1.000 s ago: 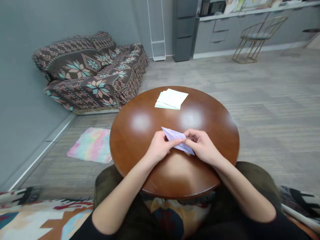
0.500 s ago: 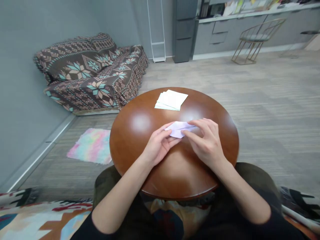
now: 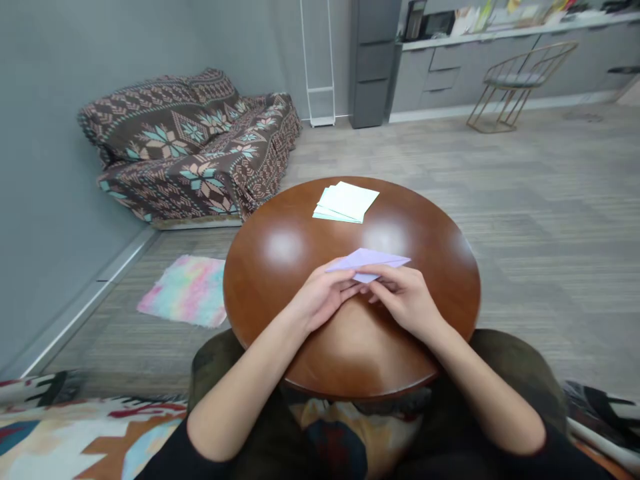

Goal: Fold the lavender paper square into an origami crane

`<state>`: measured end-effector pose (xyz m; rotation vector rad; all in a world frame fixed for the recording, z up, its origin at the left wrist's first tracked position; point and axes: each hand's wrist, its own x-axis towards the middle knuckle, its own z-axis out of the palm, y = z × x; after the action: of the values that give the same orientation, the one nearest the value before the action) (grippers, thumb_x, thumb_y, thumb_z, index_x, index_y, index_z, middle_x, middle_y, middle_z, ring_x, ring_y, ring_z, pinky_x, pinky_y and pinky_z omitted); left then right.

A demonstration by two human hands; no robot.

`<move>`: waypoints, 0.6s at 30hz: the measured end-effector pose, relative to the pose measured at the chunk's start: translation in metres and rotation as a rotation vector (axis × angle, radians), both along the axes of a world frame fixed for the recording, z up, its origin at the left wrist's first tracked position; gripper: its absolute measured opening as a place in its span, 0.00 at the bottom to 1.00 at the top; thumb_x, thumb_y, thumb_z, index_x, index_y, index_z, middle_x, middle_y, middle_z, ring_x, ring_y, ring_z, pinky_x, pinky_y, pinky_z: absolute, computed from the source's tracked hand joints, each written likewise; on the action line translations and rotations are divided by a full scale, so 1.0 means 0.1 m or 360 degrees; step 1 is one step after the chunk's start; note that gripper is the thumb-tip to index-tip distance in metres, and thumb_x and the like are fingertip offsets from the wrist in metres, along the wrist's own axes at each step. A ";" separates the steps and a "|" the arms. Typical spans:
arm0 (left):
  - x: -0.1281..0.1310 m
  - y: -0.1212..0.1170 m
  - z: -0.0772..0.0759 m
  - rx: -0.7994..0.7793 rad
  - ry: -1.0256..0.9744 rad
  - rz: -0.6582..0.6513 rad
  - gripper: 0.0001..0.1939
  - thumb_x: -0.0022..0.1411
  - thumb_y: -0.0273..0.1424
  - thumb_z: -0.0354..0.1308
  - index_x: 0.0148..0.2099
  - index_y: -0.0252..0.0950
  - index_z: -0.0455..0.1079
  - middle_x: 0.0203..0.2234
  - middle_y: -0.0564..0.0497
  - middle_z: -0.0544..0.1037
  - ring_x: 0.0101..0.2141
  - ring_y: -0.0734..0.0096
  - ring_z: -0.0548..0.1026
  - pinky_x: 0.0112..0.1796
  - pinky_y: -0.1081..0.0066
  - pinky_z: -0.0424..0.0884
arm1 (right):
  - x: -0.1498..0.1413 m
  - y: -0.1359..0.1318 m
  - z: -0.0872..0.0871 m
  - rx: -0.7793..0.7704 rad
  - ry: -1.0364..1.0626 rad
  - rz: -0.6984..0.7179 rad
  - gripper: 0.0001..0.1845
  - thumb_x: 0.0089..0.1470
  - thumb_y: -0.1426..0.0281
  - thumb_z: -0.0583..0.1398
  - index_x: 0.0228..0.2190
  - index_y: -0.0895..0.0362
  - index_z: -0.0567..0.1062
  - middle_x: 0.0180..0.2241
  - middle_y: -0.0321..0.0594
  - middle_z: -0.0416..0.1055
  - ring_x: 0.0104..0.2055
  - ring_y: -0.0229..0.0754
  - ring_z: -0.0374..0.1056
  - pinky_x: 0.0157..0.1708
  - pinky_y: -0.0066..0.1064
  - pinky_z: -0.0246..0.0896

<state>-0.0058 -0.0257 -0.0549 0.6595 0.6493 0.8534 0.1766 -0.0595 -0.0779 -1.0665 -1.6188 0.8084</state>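
Observation:
A folded sheet of purple paper [image 3: 371, 258] is held between both hands above the near middle of the round brown table [image 3: 280, 293]. It has a long, pointed shape with a crease along it. My left hand [image 3: 324, 293] grips its left part, thumb on top and fingers beneath. My right hand [image 3: 403, 293] pinches its lower edge near the centre, and the pointed right end sticks out past the fingers. Farther back on the table lies a small fanned stack of pale paper sheets [image 3: 347, 201], apart from both hands.
A sofa [image 3: 200, 147] under a patterned cover stands at the back left. On the floor left of the table lies a fluffy pastel mat [image 3: 185, 291]. A wire-frame chair [image 3: 515, 80] stands by the grey kitchen counter [image 3: 450, 73]. My knees flank the table.
My right hand has moved from the paper's right end to its lower edge near the centre. The paper's pointed right end is now uncovered. The view has shifted slightly.

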 end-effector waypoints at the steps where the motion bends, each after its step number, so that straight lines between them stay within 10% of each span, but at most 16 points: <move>1: 0.00 0.00 0.00 0.0050 0.0021 0.0015 0.18 0.60 0.23 0.64 0.53 0.31 0.73 0.45 0.43 0.82 0.43 0.65 0.82 0.54 0.62 0.75 | 0.00 0.00 0.01 -0.0040 0.0070 -0.0016 0.12 0.59 0.72 0.62 0.43 0.54 0.83 0.30 0.40 0.81 0.26 0.42 0.77 0.30 0.35 0.78; 5: -0.02 -0.02 0.02 0.0395 0.0174 0.0130 0.30 0.59 0.27 0.68 0.62 0.40 0.64 0.40 0.48 0.83 0.42 0.64 0.82 0.53 0.57 0.76 | 0.02 0.02 0.04 -0.0332 0.0403 -0.0092 0.09 0.56 0.67 0.66 0.38 0.55 0.84 0.27 0.40 0.81 0.24 0.42 0.76 0.23 0.32 0.75; 9: -0.01 -0.02 -0.01 0.0696 0.0465 0.0066 0.20 0.59 0.33 0.70 0.52 0.37 0.73 0.41 0.46 0.83 0.40 0.65 0.82 0.45 0.65 0.78 | 0.05 0.05 0.04 -0.0435 0.0579 -0.0125 0.10 0.53 0.63 0.70 0.36 0.55 0.85 0.27 0.40 0.81 0.26 0.43 0.77 0.23 0.30 0.75; 18: 0.01 0.00 -0.05 0.0544 0.0561 0.0235 0.16 0.57 0.40 0.72 0.38 0.31 0.79 0.30 0.45 0.84 0.32 0.68 0.82 0.41 0.68 0.79 | 0.04 0.07 0.07 -0.0671 0.0823 -0.0008 0.18 0.51 0.56 0.71 0.34 0.57 0.79 0.30 0.43 0.82 0.28 0.41 0.78 0.20 0.26 0.74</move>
<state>-0.0044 -0.0252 -0.0594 1.0971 0.8861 1.0064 0.1803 -0.0529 -0.0710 -1.0320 -1.0308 1.3363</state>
